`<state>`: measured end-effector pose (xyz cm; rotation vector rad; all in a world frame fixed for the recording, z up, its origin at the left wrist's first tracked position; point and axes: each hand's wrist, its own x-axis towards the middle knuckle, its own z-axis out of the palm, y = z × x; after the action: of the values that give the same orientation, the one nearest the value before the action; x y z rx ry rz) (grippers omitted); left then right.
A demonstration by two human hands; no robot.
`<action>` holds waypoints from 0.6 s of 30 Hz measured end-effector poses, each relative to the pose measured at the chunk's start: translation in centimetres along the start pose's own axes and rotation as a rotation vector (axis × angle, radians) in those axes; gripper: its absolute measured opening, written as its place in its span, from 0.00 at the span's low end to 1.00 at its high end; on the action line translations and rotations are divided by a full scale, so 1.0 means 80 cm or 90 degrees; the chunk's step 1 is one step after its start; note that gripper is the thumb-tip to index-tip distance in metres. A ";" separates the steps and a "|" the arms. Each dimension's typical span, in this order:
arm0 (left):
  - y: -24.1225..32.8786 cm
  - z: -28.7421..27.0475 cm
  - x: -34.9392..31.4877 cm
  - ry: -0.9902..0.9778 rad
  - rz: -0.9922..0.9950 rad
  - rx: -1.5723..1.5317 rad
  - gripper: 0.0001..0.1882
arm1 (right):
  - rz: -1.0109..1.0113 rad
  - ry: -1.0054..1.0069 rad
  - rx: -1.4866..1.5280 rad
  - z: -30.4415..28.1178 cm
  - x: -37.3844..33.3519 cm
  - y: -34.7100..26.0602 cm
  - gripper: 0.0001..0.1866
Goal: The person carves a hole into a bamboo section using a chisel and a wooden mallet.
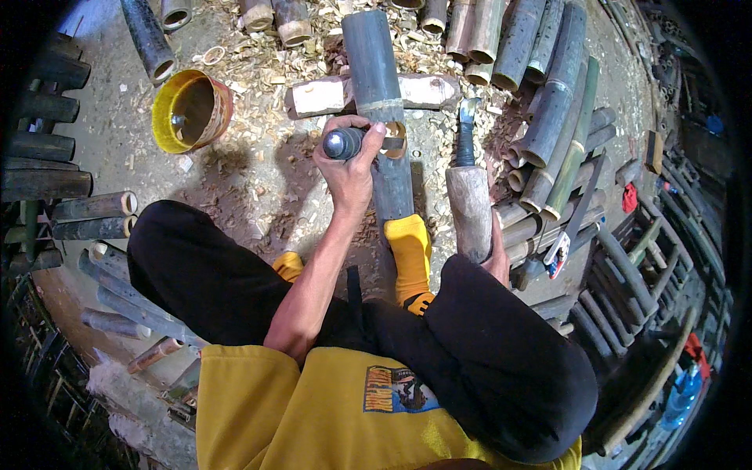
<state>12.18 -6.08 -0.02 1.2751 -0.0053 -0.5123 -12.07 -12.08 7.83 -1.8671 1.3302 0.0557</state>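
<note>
A dark-handled chisel (394, 143) is in my left hand (348, 168), its fingers and thumb wrapped round the handle. Its flat blade lies across an oval hole cut in the bamboo tube (374, 66). That tube rests over a pale wooden log (429, 92), and my yellow-socked foot (408, 254) is against its near end. On the right, my right hand (497, 254) is closed round the near part of a thick wooden mallet (470, 207); my knee partly hides this hand. Just beyond the mallet is a knife-like tool with a black handle (465, 145).
A yellow bucket (205, 110) stands at the left. Bamboo tubes (560, 86) lie at the far side and right, with more stacked at the left (47, 184). A handsaw (578, 211) lies at the right. Wood chips (258, 47) cover the ground.
</note>
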 end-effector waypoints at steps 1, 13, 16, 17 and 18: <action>-0.002 -0.001 0.000 -0.002 0.012 0.012 0.09 | -0.006 -0.008 0.008 -0.001 0.002 -0.003 0.51; -0.003 0.005 -0.003 -0.039 0.102 0.021 0.07 | -0.286 -0.029 -0.067 -0.036 0.050 -0.068 0.52; -0.009 0.018 -0.012 -0.034 0.062 -0.126 0.09 | -0.400 0.021 -0.026 -0.056 0.059 -0.138 0.56; -0.008 0.028 -0.015 -0.037 0.021 -0.219 0.10 | -0.416 -0.028 -0.041 -0.056 0.064 -0.159 0.56; 0.002 0.034 -0.021 0.005 0.079 -0.143 0.10 | -0.436 -0.081 -0.047 -0.056 0.071 -0.179 0.56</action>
<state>10.00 -7.92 1.41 1.0492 -0.0193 -0.3888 0.14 -17.77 16.54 -2.2453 0.5604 -0.1315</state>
